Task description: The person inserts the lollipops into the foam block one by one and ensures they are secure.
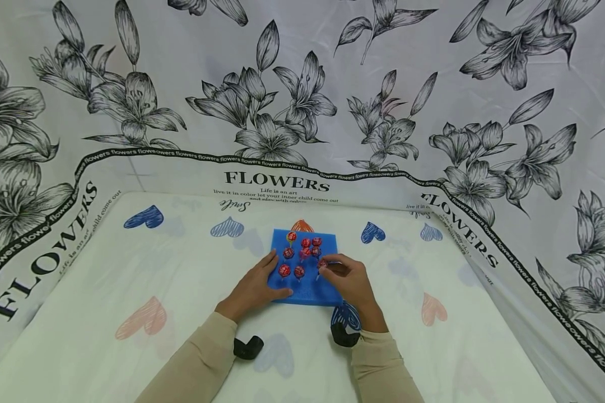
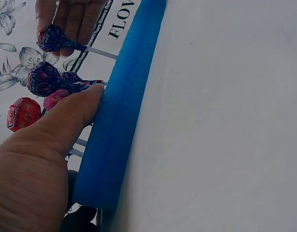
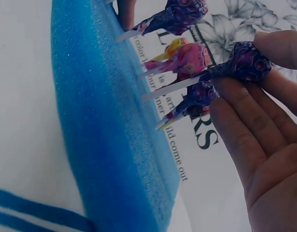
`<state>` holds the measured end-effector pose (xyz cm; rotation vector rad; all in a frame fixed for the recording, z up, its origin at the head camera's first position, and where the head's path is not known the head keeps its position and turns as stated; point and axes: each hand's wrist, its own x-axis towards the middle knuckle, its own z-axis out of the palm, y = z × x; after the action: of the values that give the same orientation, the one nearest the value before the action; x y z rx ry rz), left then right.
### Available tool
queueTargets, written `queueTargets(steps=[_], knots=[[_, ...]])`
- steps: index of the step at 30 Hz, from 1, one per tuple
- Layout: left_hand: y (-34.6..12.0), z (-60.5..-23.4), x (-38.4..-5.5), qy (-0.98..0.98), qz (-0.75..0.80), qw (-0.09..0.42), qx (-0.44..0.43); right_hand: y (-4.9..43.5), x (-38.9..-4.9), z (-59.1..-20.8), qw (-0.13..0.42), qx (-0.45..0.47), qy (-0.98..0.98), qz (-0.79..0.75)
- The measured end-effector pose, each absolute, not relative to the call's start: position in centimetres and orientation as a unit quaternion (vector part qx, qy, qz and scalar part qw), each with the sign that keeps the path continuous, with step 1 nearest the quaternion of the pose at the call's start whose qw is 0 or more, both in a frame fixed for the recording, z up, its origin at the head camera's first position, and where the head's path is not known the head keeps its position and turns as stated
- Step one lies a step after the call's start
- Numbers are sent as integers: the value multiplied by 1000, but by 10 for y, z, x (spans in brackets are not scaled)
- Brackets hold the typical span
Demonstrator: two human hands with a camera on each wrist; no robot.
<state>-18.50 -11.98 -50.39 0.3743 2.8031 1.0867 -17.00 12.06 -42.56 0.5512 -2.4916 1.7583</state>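
A blue foam block [image 1: 307,294] lies on the table with several lollipops standing in it on their sticks. My left hand [image 1: 252,288] rests at the block's left side. Its thumb [image 2: 73,113] lies straight along the near edge of the top. At the block's right part, my right hand [image 1: 355,280] pinches the wrapped head of a purple lollipop [image 3: 247,63] between thumb and fingers. This lollipop's white stick slants down to the foam's top. Red-wrapped lollipops [image 1: 284,270] stand nearer my left hand, and a pink one [image 3: 189,57] shows behind the held one.
A white tablecloth [image 1: 201,246] with printed hearts covers the table. Flower-printed white fabric [image 1: 302,84] rises behind and at both sides. Black wrist straps [image 1: 249,347] sit at my cuffs.
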Motion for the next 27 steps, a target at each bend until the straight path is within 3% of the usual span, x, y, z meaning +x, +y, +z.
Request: queueTargets(steps=[18,27], knots=[[-119,-502,-185,923,360,56,123,125,-171,-429,36,181,-816,548],[-119,-501,-184,924,359,55,124,126,-176,-436,3,173,-828,533]])
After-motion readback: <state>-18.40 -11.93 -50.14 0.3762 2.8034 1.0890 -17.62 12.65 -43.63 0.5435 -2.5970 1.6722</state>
